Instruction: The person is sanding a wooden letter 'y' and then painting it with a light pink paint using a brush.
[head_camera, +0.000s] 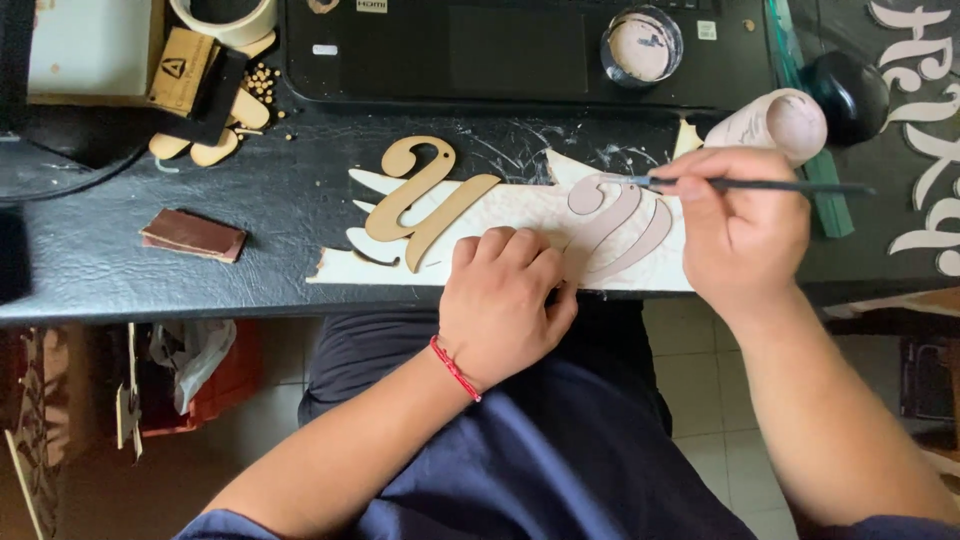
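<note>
The right hand (740, 235) holds a thin dark-handled paintbrush (760, 186), its fingers pinched together on the handle, with the bristle tip touching the top of a curved wooden cutout (615, 225) that is coated in pale pinkish paint. That painted cutout lies on a sheet of white paper (500, 205) near the front edge of the black table (90, 250). The left hand (505, 300) rests at the table's edge with its fingers curled down together, pressing on the paper just beside the painted cutout's lower left end; it grips nothing that can be seen. A red string bracelet (455, 368) circles the left wrist. To the left on the same paper lies a bare, unpainted wooden letter cutout (420, 200), apart from the painted one. Further left on the table sits a small brown sanding block (193, 234). Behind the paper a black laptop (500, 50) carries an open jar of pale paint (642, 45). A roll of tape (225, 18) and small wooden pieces (215, 130) lie at the far left corner.
</note>
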